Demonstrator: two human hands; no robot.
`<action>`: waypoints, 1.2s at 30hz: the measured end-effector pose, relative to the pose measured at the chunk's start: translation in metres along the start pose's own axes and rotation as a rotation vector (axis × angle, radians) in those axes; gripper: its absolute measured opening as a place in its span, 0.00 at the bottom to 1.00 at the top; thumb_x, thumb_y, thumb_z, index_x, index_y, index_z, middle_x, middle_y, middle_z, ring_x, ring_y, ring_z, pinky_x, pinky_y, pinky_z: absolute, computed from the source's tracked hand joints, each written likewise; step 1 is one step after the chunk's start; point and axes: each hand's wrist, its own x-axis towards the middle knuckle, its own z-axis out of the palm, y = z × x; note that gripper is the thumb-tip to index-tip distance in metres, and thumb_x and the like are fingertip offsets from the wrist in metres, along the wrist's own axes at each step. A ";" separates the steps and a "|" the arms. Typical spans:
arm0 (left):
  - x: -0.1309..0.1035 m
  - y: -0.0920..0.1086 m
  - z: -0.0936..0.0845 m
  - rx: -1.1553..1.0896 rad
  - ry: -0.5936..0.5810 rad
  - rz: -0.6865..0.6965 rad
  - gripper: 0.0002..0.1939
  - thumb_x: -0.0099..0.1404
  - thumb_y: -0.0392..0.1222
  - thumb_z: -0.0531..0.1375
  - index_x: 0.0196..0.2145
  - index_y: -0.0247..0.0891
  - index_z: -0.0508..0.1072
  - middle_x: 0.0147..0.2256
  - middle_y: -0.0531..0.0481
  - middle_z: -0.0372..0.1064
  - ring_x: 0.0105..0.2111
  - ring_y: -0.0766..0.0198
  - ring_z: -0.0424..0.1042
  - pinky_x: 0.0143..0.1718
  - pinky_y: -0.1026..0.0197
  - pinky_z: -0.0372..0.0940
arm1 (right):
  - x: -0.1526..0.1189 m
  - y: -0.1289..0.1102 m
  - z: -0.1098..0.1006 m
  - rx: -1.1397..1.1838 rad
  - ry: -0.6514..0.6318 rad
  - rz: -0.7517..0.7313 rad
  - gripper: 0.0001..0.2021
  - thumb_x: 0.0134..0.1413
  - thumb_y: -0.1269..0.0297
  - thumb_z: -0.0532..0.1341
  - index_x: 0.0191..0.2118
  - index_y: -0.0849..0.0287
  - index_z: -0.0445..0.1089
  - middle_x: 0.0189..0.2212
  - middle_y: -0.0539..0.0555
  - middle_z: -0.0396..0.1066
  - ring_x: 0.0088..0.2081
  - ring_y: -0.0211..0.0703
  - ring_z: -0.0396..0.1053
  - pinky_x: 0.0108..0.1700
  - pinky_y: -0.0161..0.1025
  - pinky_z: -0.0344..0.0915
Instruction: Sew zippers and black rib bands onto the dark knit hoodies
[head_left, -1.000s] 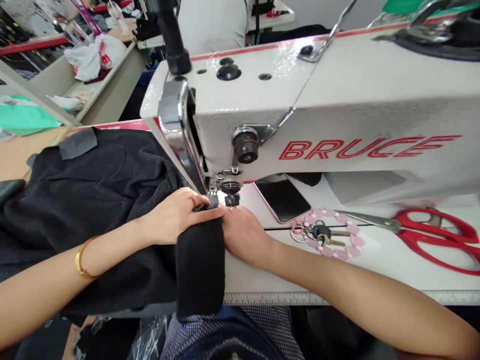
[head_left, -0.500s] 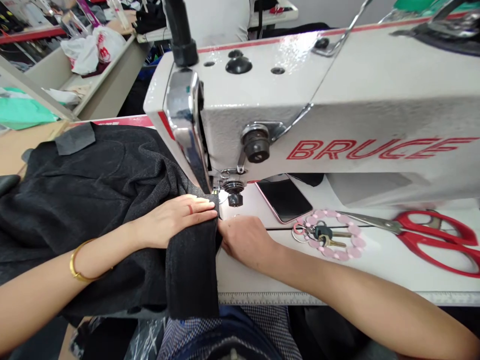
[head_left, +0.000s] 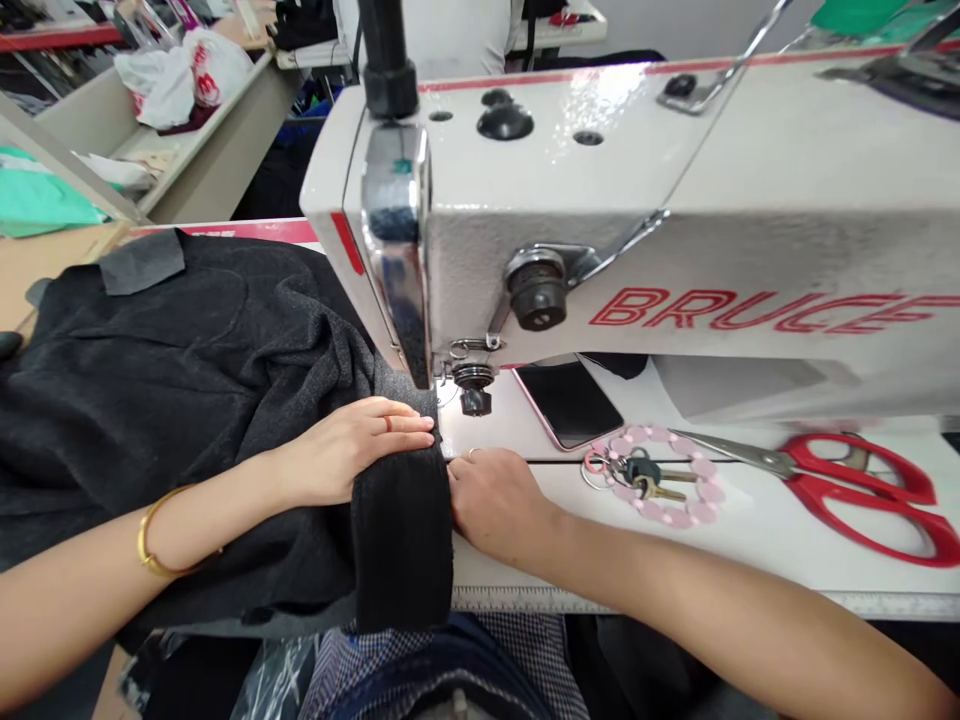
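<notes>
Presses soft, wrinkly black cloth point(head_left: 217, 400) onto the smooth white table point(head_left: 757, 530) with a flat, bare, straight-fingered left hand point(head_left: 360, 450), near the shiny white sewing machine point(head_left: 465, 170). Curls the bare right hand point(head_left: 499, 505) in beside the cloth's front edge (can't tell about any grip).

The bench point(head_left: 750, 540) has a white top with a ruled strip point(head_left: 525, 599) along its front edge. Sewing machine point(head_left: 675, 250) mounted on it. Dark garment point(head_left: 187, 370) spread over the left part, reaching past the front edge. Right part: phone point(head_left: 574, 400), screen up; keys point(head_left: 652, 478) near it; red-handled scissors point(head_left: 802, 473)
</notes>
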 end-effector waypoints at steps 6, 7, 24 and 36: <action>0.015 -0.020 -0.013 0.086 -0.021 0.022 0.17 0.61 0.40 0.49 0.47 0.35 0.67 0.47 0.43 0.66 0.48 0.60 0.63 0.51 0.57 0.57 | 0.009 0.003 -0.006 -0.008 0.007 0.106 0.08 0.49 0.75 0.53 0.35 0.63 0.67 0.21 0.54 0.70 0.25 0.44 0.67 0.20 0.37 0.46; 0.017 -0.021 -0.015 0.103 -0.035 0.017 0.17 0.61 0.39 0.49 0.47 0.35 0.67 0.47 0.44 0.66 0.48 0.60 0.63 0.52 0.57 0.57 | 0.009 0.003 -0.007 -0.012 0.002 0.111 0.08 0.49 0.75 0.53 0.35 0.63 0.67 0.22 0.54 0.70 0.25 0.44 0.67 0.20 0.36 0.47; 0.000 0.003 0.010 -0.067 0.051 -0.036 0.18 0.60 0.39 0.51 0.49 0.38 0.64 0.49 0.45 0.64 0.50 0.61 0.61 0.51 0.58 0.59 | -0.002 0.003 0.007 0.036 0.075 -0.129 0.06 0.46 0.76 0.54 0.25 0.61 0.66 0.23 0.52 0.69 0.23 0.41 0.64 0.20 0.37 0.44; 0.019 -0.010 -0.013 0.030 -0.042 0.002 0.22 0.51 0.36 0.56 0.46 0.32 0.67 0.49 0.43 0.64 0.50 0.59 0.63 0.52 0.61 0.58 | 0.006 0.011 0.008 -0.005 0.435 -0.050 0.08 0.47 0.77 0.53 0.26 0.60 0.67 0.26 0.55 0.66 0.29 0.44 0.62 0.28 0.38 0.54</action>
